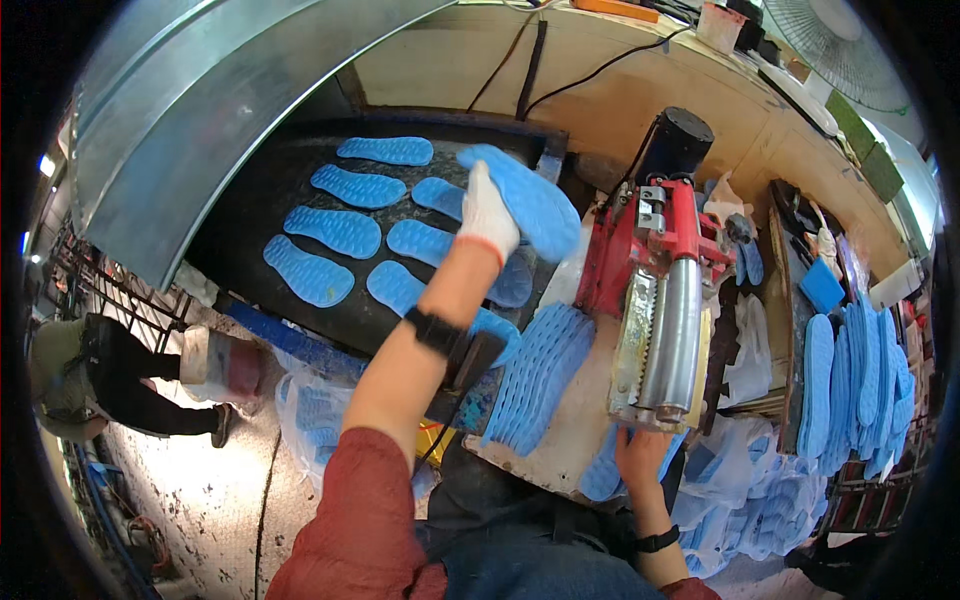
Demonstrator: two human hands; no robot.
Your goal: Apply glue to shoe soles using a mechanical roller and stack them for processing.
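My left hand point(488, 208), in a white glove, grips a blue insole point(540, 210) raised above the black conveyor surface point(235, 225). Two rows of dimpled blue insoles point(333, 232) lie there, some partly hidden behind my left arm. My bare right hand point(643, 455) reaches beneath the front of a red machine with a silver roller point(675, 345). Blue insoles point(601, 473) lie right beside that hand, but the machine covers its fingers. Between my arms, a row of blue insoles point(540, 375) leans together on the pale bench top point(530, 472).
A sheet-metal hood point(240, 90) overhangs the conveyor at left. Many insoles point(868, 385) stand on the right, above plastic bags of insoles point(750, 500). Another person point(110, 375) is at the far left. A fan point(840, 45) stands at upper right, and cables hang along the back panel.
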